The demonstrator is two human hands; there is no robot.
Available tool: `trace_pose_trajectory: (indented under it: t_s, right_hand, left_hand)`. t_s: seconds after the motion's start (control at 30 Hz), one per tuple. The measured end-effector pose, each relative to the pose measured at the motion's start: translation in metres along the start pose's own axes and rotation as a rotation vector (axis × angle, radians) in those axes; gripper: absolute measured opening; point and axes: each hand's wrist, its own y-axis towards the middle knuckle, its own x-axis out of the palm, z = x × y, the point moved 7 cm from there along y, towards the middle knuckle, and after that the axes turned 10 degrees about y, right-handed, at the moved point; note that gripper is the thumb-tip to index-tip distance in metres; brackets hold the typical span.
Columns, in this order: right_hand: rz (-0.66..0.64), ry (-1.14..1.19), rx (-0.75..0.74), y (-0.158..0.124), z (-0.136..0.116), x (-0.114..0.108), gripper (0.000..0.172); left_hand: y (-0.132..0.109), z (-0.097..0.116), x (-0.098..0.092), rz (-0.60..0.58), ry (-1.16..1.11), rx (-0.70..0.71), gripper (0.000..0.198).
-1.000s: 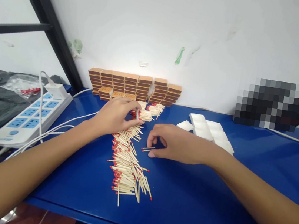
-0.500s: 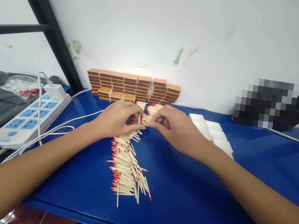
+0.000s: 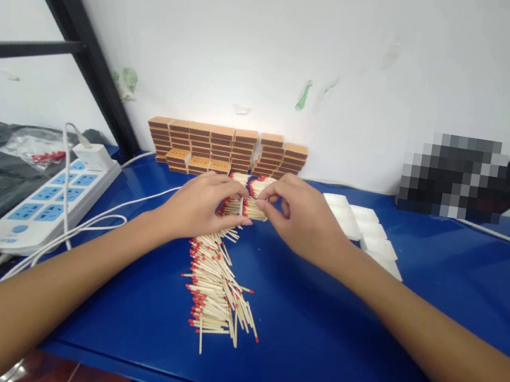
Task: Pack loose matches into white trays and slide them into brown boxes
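Note:
My left hand (image 3: 195, 206) holds a small white matchbox tray (image 3: 242, 207) by its left end, thumb along the near side and fingers along the far side. Red-tipped matches (image 3: 254, 211) lie lengthwise inside the tray. My right hand (image 3: 306, 218) is closed at the tray's right part, its thumb and forefinger tips at the far edge, over the matches. Whether those tips also grip a match cannot be made out. Loose matches (image 3: 217, 281) spread in a long pile below the hands, and another heap of matches (image 3: 260, 184) lies just beyond them.
Brown matchboxes (image 3: 221, 141) stand stacked against the wall. Several white empty trays (image 3: 364, 226) lie to the right on the blue table (image 3: 309, 339). At the left are a white power strip (image 3: 50, 199), loose cables (image 3: 102, 219) and a plastic bag (image 3: 32, 145).
The tray now shows more fully between my hands, with matches lying inside it. My right hand has shifted slightly and its fingertips have come over the tray's far edge.

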Motion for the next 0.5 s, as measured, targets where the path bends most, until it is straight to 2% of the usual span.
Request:
trace_pose_trajectory:
  t_s: [0.1, 0.27, 0.4, 0.5]
  right_hand:
    - [0.005, 0.046, -0.014, -0.002, -0.007, 0.002, 0.009]
    - [-0.158, 0.151, -0.008, -0.017, -0.018, 0.031, 0.004]
    - [-0.266, 0.166, 0.056, -0.030, -0.021, 0.050, 0.010]
    - [-0.311, 0.144, 0.087, -0.034, -0.022, 0.055, 0.011]
  left_hand:
    - [0.000, -0.008, 0.000, 0.025, 0.041, -0.033, 0.043]
    - [-0.001, -0.017, 0.001, 0.038, 0.095, -0.053, 0.031]
    - [-0.001, -0.018, 0.001, 0.035, 0.104, -0.053, 0.035]
    - [-0.001, -0.017, 0.001, 0.039, 0.106, -0.050, 0.037]
